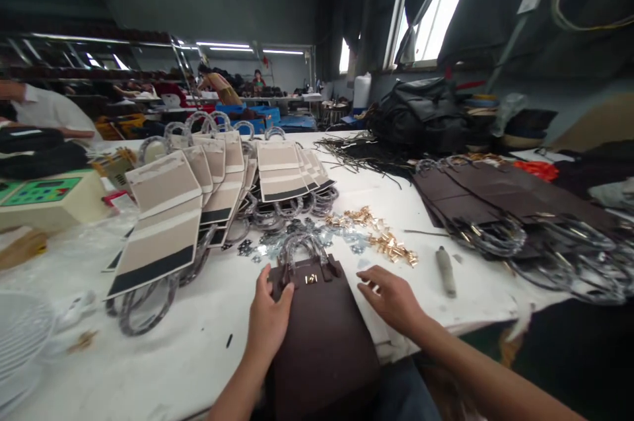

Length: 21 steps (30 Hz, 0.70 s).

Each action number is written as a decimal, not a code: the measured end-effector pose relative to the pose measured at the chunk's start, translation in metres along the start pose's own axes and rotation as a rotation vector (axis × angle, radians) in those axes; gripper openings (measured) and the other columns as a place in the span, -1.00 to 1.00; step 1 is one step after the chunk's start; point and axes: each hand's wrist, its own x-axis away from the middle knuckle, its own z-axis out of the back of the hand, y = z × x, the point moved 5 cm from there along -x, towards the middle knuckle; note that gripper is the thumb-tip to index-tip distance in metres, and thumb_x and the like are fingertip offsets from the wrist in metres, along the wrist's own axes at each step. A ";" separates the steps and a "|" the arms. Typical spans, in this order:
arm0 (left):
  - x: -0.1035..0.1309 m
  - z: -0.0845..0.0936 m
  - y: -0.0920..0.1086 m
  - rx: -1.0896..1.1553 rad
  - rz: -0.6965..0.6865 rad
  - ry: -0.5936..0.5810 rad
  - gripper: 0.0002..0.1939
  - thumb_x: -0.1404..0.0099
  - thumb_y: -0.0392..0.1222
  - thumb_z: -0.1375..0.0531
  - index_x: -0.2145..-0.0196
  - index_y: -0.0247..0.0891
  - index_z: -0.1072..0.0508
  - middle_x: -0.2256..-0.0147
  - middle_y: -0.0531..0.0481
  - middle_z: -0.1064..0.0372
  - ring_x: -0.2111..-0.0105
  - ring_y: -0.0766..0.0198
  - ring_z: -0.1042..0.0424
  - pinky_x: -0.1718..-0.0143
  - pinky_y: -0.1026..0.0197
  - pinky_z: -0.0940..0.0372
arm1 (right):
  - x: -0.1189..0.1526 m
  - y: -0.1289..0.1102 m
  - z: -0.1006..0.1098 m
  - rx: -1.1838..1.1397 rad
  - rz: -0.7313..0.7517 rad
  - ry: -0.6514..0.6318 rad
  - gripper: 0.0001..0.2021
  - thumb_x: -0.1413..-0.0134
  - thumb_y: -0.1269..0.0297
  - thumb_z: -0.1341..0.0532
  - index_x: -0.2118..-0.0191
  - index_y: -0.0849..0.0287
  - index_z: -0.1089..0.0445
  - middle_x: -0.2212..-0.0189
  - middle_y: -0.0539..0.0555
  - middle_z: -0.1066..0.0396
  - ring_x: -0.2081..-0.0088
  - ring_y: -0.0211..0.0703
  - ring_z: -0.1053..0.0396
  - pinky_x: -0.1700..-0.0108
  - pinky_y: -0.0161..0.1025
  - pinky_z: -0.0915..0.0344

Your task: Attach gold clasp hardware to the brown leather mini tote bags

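A dark brown bag panel [324, 335] with a small gold clasp [311, 279] and a wrapped handle [303, 246] lies at the table's near edge. My left hand [269, 315] rests on its left side, fingers over the top corner by the clasp. Just off the panel's right edge, my right hand [391, 299] hovers with its fingers spread and nothing in it. A scatter of gold metal fittings [386, 241] lies beyond my right hand.
Beige-and-black bag panels [163, 223] fan across the left of the white table [208, 342]. Dark brown panels with handles [495, 203] pile on the right. A small tool [446, 270] lies right of my hand. A green-faced machine [44, 199] stands far left. People work in the background.
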 end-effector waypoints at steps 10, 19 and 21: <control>0.003 -0.009 0.020 -0.336 -0.099 -0.026 -0.61 -0.28 0.19 -0.17 0.12 -0.13 -0.46 0.31 0.02 -0.49 0.40 0.08 -0.42 0.27 0.12 -0.26 | -0.006 0.112 0.036 0.237 -0.274 0.084 -0.68 -0.24 0.00 -0.21 0.03 0.02 -0.51 0.19 0.05 -0.56 0.37 -0.15 -0.50 0.37 -0.26 -0.19; 0.012 -0.016 0.022 -0.309 -0.155 0.050 -0.58 -0.29 0.17 -0.20 0.48 -0.14 -0.15 0.50 0.13 -0.18 0.43 0.20 -0.25 0.33 0.21 -0.09 | -0.008 0.107 0.027 0.275 -0.306 0.019 -0.62 -0.34 -0.06 -0.06 -0.02 -0.04 -0.52 0.07 0.10 -0.55 0.31 -0.04 -0.53 0.41 -0.22 -0.15; 0.015 -0.016 0.025 -0.310 -0.164 0.052 -0.62 -0.35 0.13 -0.15 0.46 -0.13 -0.15 0.49 0.12 -0.19 0.41 0.20 -0.26 0.32 0.21 -0.09 | -0.009 0.111 0.026 0.272 -0.342 0.017 -0.56 -0.33 -0.12 -0.05 0.00 0.00 -0.52 0.12 0.13 -0.56 0.34 0.00 -0.52 0.42 -0.21 -0.15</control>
